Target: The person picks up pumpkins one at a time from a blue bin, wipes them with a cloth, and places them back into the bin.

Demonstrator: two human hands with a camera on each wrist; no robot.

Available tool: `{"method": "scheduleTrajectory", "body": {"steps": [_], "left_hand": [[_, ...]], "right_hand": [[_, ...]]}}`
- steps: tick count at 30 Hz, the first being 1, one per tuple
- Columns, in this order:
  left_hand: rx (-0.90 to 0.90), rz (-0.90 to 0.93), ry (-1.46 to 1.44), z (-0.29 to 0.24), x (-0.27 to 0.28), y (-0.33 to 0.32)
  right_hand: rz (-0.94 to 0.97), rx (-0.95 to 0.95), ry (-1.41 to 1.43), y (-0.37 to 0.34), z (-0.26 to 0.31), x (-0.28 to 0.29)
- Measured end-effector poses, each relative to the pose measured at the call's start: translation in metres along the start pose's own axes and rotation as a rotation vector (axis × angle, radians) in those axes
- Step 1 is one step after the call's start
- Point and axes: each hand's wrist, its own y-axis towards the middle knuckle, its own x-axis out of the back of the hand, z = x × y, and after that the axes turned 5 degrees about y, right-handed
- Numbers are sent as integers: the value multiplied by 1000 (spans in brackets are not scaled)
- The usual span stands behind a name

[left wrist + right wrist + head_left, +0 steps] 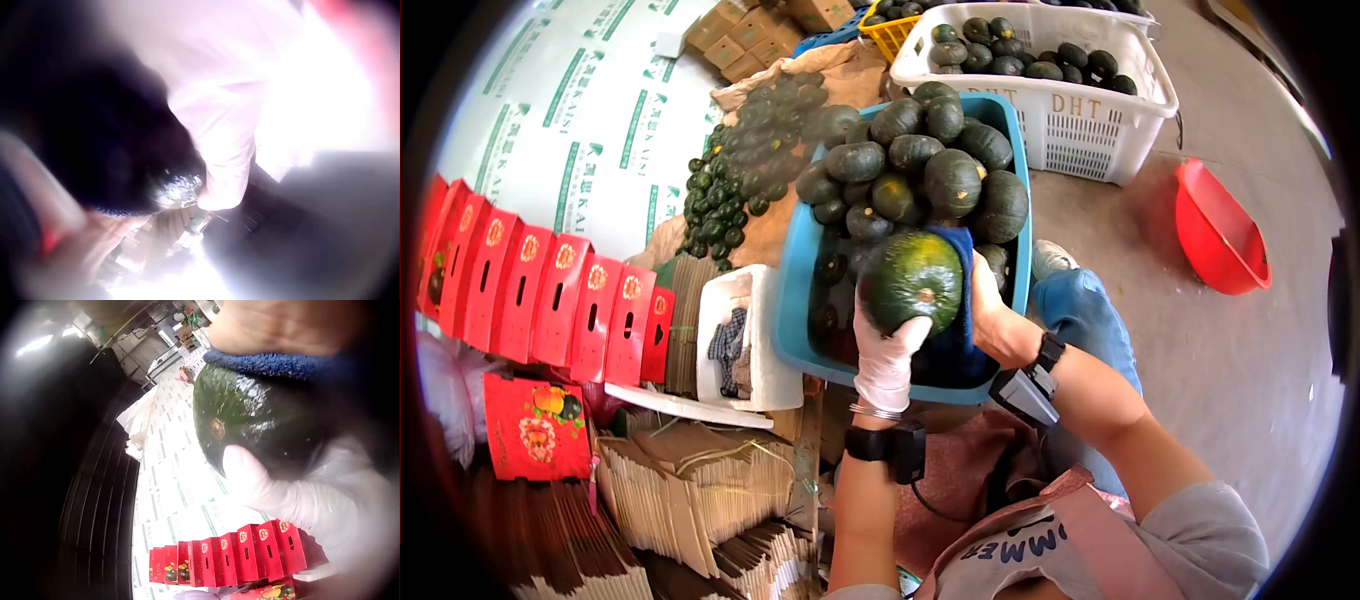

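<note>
A glossy dark green pumpkin (915, 280) is held over the blue tub (791, 345), its round stem scar facing the person. My left hand (886, 362), in a white glove, grips it from the left and below, thumb beside the scar. On its right side lies a blue towel (963, 300), held against the skin by my bare right hand (998, 325). In the right wrist view the towel (269, 365) runs along the pumpkin's (250, 412) upper side, under the right hand. Several more pumpkins (915, 155) are heaped in the tub's far part.
A white crate (1090, 135) of pumpkins stands behind the tub, and a red basin (1220, 235) lies on the floor at right. To the left are a white foam box (770, 370), red gift boxes (550, 300) and cardboard stacks (660, 490). Small pumpkins (735, 190) lie on brown sheeting.
</note>
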Motion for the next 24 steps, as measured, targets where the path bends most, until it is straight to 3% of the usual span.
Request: {"method": "scheduleTrajectory", "body": {"steps": [2, 3, 4, 6, 7, 8, 9, 10, 12, 13, 14, 15, 17, 19, 21, 23, 24], "left_hand": [[-152, -8, 158, 2, -3, -3], [-336, -58, 261, -1, -11, -4], [-348, -110, 318, 0, -11, -4], [-335, -173, 375, 4, 5, 0], [-112, -266, 217, -7, 5, 1], [68, -337, 61, -22, 9, 4], [246, -401, -107, -41, 16, 10], [197, -323, -152, -40, 39, 28], [-18, -328, -517, -47, 85, 83], [-121, -419, -429, -37, 133, 116], [-125, -594, -775, -63, 133, 132], [-89, -609, -565, -79, 123, 134], [148, -378, -50, -66, 150, 146], [638, -30, 421, -14, 191, 145], [753, 256, 966, 9, 161, 113], [710, 488, 1180, 74, 181, 98], [750, 545, 1254, 93, 180, 92]], "right_hand": [[-101, -75, -116, -15, -5, -6], [-179, -102, -168, -27, -9, -18], [-237, -18, -316, -18, -23, 0], [-195, -135, -372, -10, -23, 7], [-162, -196, -377, -15, -20, -2], [-40, -268, -603, -3, -16, 18], [-7, -307, -662, -16, -9, -1], [-4, -307, -629, -23, -4, -16], [-11, -297, -422, -15, -1, -25], [-35, -298, -252, -9, -2, -23], [36, -328, -331, -8, 7, -11], [17, -340, -335, -7, 6, -11], [-352, 182, -697, -4, 8, -22], [-356, 171, -764, -3, 13, -22], [-341, 174, -824, 1, 16, -11], [-104, 36, -543, 12, 21, 13], [-80, -54, -417, -2, 24, -7]]}}
